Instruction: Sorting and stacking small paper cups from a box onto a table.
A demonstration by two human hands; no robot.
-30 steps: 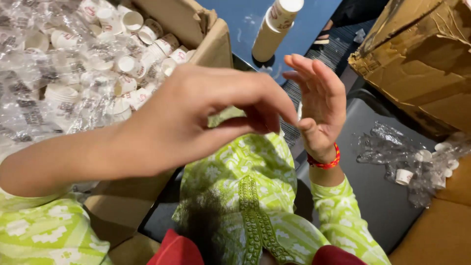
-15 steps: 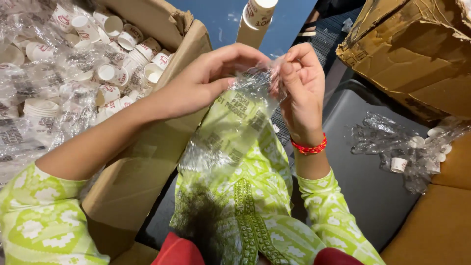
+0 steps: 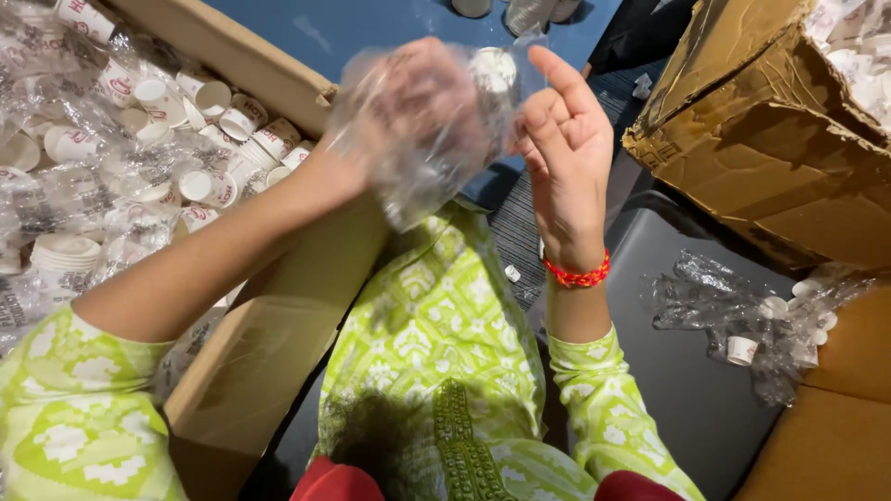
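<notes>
The left hand [image 3: 418, 111], blurred inside a clear plastic bag [image 3: 436, 148], seems closed in a grip around small white cups, held up above the lap. The right hand [image 3: 566, 148] is spread, fingers steadying the bag's edge beside the cardboard box [image 3: 260, 353] of cups.

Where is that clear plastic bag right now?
In the head view, the bag is held up at top centre, wrapped over the left hand, with the right hand touching its right edge, above the green-clothed lap.

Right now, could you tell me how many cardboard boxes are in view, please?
2. One open cardboard box at the left, full of small paper cups; one battered cardboard box at the upper right. Others may lie outside the picture.
</notes>
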